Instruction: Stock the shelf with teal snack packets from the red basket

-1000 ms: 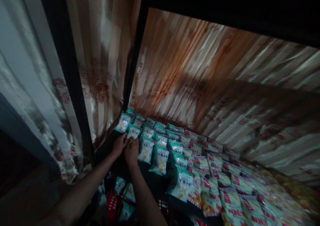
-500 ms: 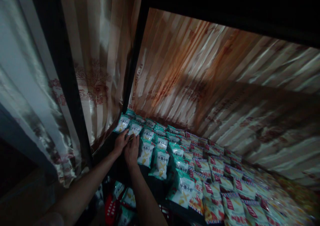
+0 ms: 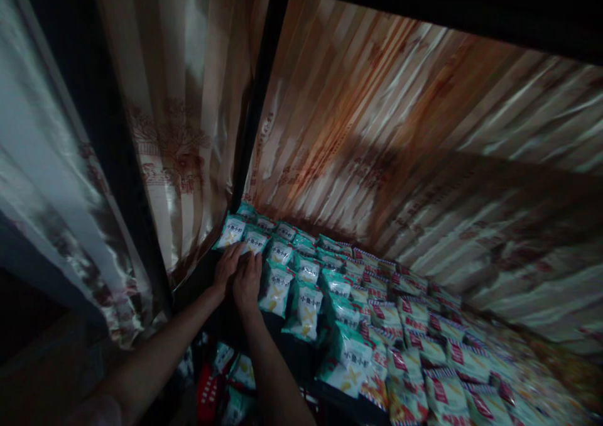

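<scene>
Rows of small teal-and-white snack bags (image 3: 274,289) stand on a dark shelf. My left hand (image 3: 228,267) reaches to the lower edge of a teal-and-white bag (image 3: 255,242) near the shelf's left corner. Beside it, my right hand (image 3: 247,281) has its fingers bent against the same bag's lower part. Both hands are close together with fingers curled; the dim light hides whether they grip the bag or only press on it. Another teal bag (image 3: 232,231) stands just beyond my left hand.
Red-and-white snack bags (image 3: 443,391) fill the shelf to the right. Patterned foil sheeting (image 3: 330,131) hangs behind, beside a dark post (image 3: 254,112). Below the shelf are more teal bags (image 3: 242,372) and a red basket (image 3: 207,391).
My hands have stayed at nearly the same bag, with the fingers slightly shifted. The camera view has tilted a little.
</scene>
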